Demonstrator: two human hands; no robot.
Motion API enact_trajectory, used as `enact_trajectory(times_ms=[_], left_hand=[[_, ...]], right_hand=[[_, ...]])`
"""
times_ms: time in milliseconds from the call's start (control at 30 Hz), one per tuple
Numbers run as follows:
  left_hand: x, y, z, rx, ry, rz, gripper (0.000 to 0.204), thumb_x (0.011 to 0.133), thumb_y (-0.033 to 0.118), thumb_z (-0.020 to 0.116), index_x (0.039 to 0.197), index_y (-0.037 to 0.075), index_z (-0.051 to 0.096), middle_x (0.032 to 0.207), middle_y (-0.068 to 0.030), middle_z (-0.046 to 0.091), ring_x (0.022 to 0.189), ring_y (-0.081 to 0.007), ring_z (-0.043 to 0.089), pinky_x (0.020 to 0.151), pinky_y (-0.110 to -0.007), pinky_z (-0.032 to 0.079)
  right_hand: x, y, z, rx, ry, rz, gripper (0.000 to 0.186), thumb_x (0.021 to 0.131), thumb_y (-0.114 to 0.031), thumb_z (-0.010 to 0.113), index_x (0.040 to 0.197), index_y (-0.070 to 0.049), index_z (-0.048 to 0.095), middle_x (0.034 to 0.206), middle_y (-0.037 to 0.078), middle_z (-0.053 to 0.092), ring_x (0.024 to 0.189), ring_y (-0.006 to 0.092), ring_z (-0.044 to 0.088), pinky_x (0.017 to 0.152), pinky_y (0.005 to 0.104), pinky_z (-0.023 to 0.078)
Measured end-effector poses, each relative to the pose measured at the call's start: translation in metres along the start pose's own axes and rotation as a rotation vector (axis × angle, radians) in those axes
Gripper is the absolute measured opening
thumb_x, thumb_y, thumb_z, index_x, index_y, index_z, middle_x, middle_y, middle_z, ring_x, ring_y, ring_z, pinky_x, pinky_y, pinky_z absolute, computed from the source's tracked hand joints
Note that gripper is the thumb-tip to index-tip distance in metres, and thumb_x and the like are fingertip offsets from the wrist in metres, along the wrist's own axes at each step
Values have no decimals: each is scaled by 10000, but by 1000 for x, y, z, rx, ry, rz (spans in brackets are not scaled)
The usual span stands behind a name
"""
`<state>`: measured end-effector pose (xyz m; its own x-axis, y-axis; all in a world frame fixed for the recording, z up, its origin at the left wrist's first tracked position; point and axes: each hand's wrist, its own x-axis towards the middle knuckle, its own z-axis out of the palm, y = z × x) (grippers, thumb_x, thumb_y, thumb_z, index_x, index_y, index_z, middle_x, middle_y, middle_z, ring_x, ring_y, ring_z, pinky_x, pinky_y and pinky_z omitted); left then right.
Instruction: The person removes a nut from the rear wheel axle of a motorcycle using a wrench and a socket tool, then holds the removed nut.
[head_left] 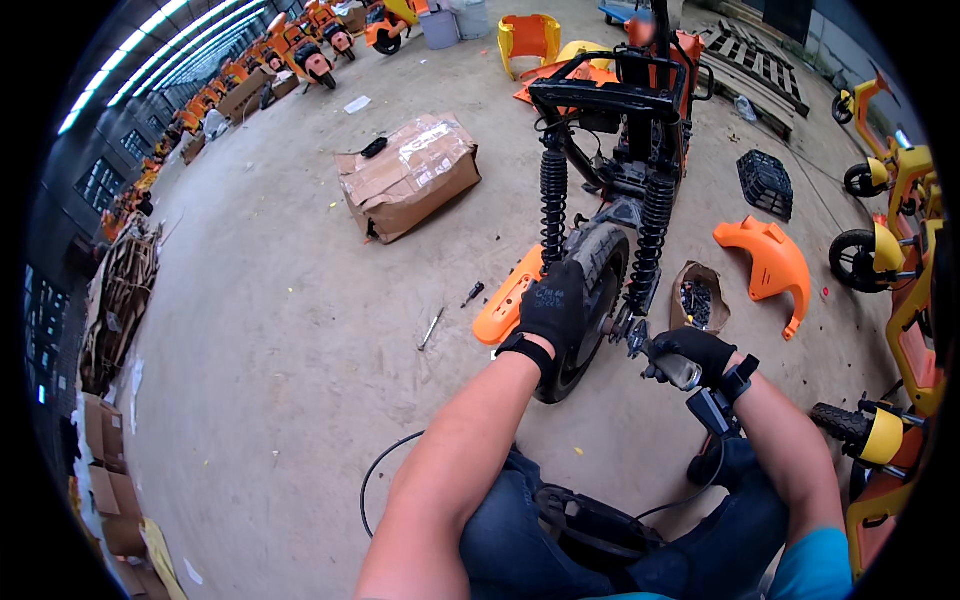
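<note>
The black rear wheel (604, 262) of a partly stripped scooter (625, 130) stands before me, flanked by two coil-spring shock absorbers (652, 235). My left hand (553, 308), in a black glove, is closed against the wheel's left side, by the foot of the left shock. Its fingertips are hidden, so what they grip is unclear. On the other side, my gloved right hand (698, 357) is wrapped round a silver-grey metal hand tool (682, 373). It is beside the axle end and the metal fitting (637, 338) there; whether the tool touches them is unclear.
Left of the wheel lie an orange panel (508, 298), a screwdriver-like tool (473, 292) and a wrench (431, 329). To the right are an open carton of small hardware (700, 298), an orange fender (772, 265) and a black crate (765, 184). A taped cardboard box (412, 178) sits farther left.
</note>
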<state>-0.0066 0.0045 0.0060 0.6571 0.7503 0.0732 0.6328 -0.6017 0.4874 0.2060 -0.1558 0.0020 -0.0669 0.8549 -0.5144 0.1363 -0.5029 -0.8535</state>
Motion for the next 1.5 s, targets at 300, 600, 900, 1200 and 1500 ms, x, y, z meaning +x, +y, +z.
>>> enact_trajectory(times_ms=[300,600,900,1200,1500], left_hand=[[0,-2,5,27,15,34,459,797,159,648,1191,19,460,1185,-255,521,1021,-418,604,843,-487,496],[1,-2,8,73,41,56,494,764,176,678,1181,9,474,1151,-254,537,1006,-413,611,818,-479,508],[0,8,4,41,41,-4,426,792,239,668,1117,24,496,1077,-223,584,999,-374,615,804,-462,505],[-3,11,-2,72,44,-26,426,797,194,652,1150,21,489,1070,-224,581,979,-392,609,802,-473,498],[1,-5,6,132,59,29,413,823,172,638,1185,57,474,1110,-219,566,956,-420,625,792,-508,506]], right_hand=[[14,39,42,85,71,161,213,861,-183,580,796,16,622,753,130,664,639,217,665,521,336,519],[37,129,90,115,220,254,223,815,-159,642,894,27,547,792,155,663,658,241,669,562,354,539],[109,241,97,-164,552,189,336,719,-219,738,967,-33,607,887,172,671,866,320,663,785,411,529],[104,220,72,109,407,136,325,761,-189,711,1023,-22,615,818,87,648,765,214,652,666,359,537],[40,182,69,212,-57,208,199,865,-198,680,999,-61,624,829,25,645,617,98,603,559,253,533]])
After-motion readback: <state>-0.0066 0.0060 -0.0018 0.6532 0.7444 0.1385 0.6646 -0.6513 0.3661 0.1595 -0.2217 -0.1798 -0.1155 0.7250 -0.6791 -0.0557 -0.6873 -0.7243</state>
